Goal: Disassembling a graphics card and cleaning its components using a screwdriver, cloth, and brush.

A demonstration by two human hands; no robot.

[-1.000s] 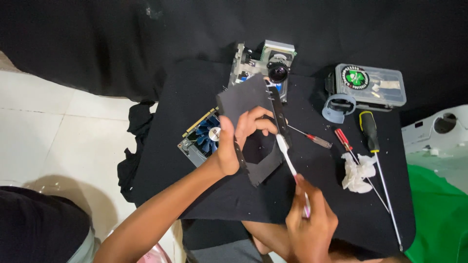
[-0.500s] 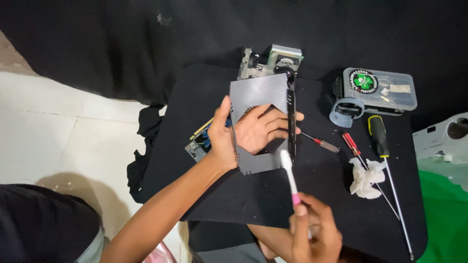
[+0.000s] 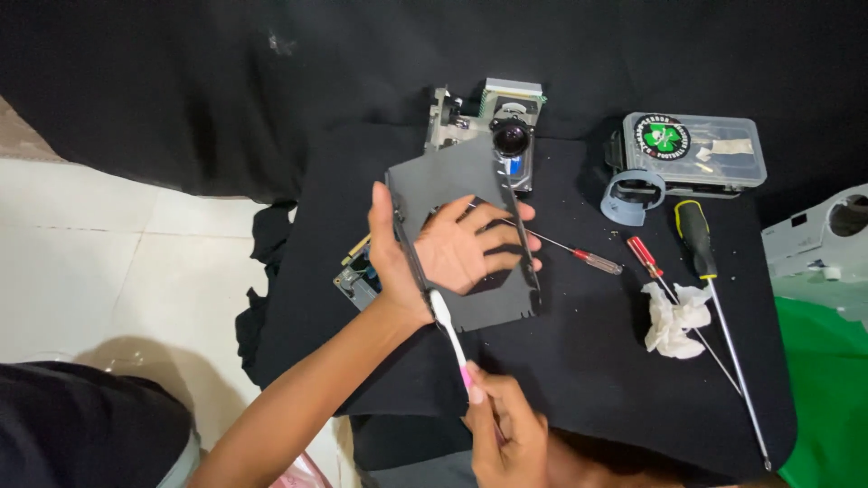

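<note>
My left hand [image 3: 448, 248] grips a flat dark grey metal cover plate [image 3: 457, 181] with a large opening, fingers reaching through the opening and thumb along its left edge. The plate is held tilted over a black-clothed table [image 3: 579, 361]. My right hand [image 3: 502, 429] holds a white toothbrush [image 3: 449, 334] with a pink handle; its bristle head touches the plate's lower left edge. Behind the plate stands a projector lens assembly [image 3: 508, 136].
A circuit board with a fan [image 3: 357, 276] lies under my left wrist. Right of the plate lie red-handled screwdrivers [image 3: 592, 260], a black and yellow screwdriver [image 3: 696, 239], a crumpled white tissue [image 3: 674, 316], a grey ring [image 3: 630, 194] and a clear parts box [image 3: 696, 149]. White casing [image 3: 823, 239] sits far right.
The plate has been turned and lowered in my left hand, and my fingers now reach through its opening. The toothbrush has moved left to the plate's lower left edge.
</note>
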